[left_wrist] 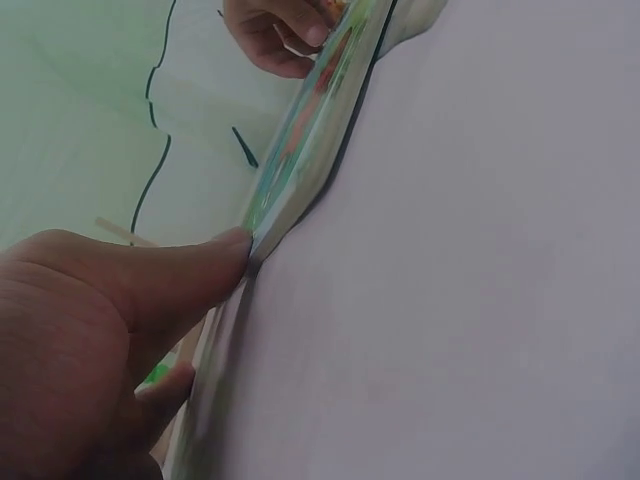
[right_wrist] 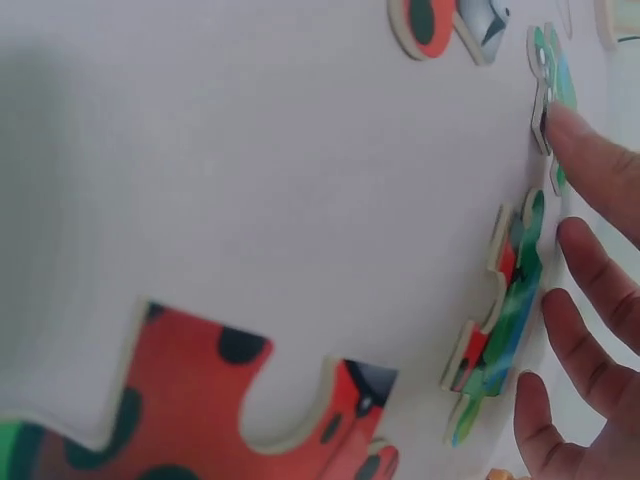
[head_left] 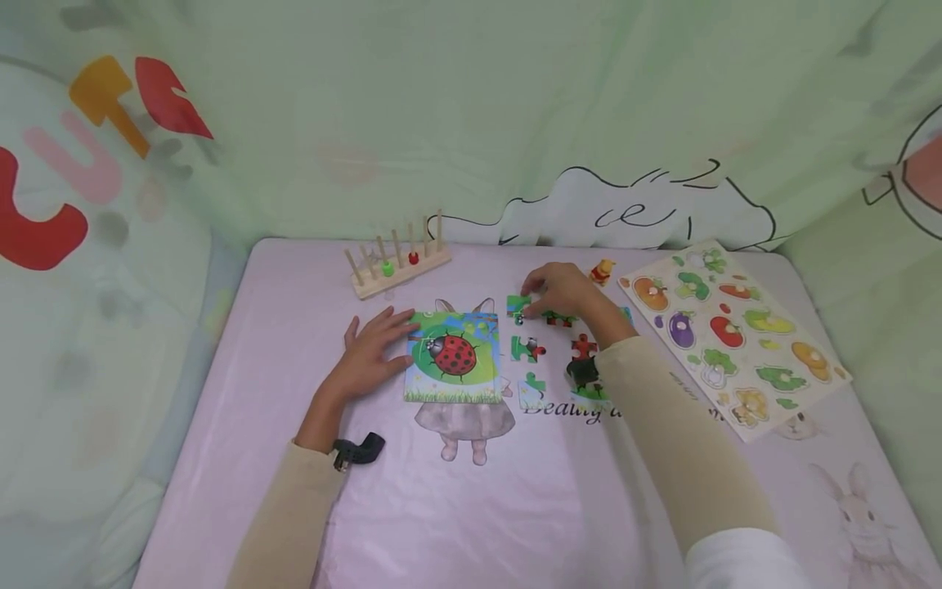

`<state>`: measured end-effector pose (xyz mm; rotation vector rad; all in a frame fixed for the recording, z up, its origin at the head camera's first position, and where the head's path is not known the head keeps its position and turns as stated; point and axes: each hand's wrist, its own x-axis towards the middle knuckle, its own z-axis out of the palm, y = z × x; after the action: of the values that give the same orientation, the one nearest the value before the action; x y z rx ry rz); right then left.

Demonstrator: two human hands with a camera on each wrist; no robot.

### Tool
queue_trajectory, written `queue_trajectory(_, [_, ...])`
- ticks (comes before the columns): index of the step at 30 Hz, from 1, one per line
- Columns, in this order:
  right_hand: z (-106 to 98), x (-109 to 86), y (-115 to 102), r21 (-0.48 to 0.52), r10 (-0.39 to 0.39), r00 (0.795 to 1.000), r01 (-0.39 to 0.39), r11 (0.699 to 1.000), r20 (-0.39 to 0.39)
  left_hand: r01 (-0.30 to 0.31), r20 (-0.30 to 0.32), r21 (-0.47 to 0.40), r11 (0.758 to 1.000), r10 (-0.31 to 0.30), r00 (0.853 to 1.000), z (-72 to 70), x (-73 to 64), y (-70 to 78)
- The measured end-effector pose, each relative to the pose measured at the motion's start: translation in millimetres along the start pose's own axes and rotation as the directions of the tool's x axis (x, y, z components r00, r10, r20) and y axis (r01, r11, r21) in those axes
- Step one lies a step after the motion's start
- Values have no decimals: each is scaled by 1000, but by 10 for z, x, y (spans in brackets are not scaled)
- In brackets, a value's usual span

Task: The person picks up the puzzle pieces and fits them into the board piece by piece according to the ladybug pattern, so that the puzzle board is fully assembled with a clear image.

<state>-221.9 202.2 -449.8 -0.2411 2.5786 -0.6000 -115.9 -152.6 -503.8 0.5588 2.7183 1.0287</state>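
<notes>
A square ladybug picture board [head_left: 454, 357] lies flat on the pink-covered table. My left hand [head_left: 370, 353] rests along its left side; thumb and fingertips touch the edge, and the left wrist view shows the thumb [left_wrist: 190, 270] against the rim. To the right of the board lie several loose ladybug jigsaw pieces. My right hand [head_left: 562, 293] reaches over the far ones, its thumb touching the upper-left jigsaw piece [head_left: 518, 304], its fingers spread. Nearer lies a green and red jigsaw piece [head_left: 526, 349]. A large red spotted piece [right_wrist: 190, 395] shows in the right wrist view; my right forearm hides others.
A wooden peg rack [head_left: 401, 274] with green and red beads stands at the back left. A small yellow bear figure [head_left: 602, 271] is behind my right hand. A vegetable peg board [head_left: 736, 335] lies at the right. Printed cloth walls surround the table.
</notes>
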Motion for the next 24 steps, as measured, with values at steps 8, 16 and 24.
queue_trajectory(8, [15,-16,-6,-14,3,1000,-3,1000,-4,-8,-5,6,1000,8,1000,5,-8,17])
queue_trajectory(16, [4,-34,1,23,-17,1000,18,1000,-11,-5,-6,26,1000,6,1000,11,-4,1])
queue_trajectory(24, [-16,-94,46,101,-52,998,55,993,-27,-7,-4,8,1000,7,1000,-11,-9,34])
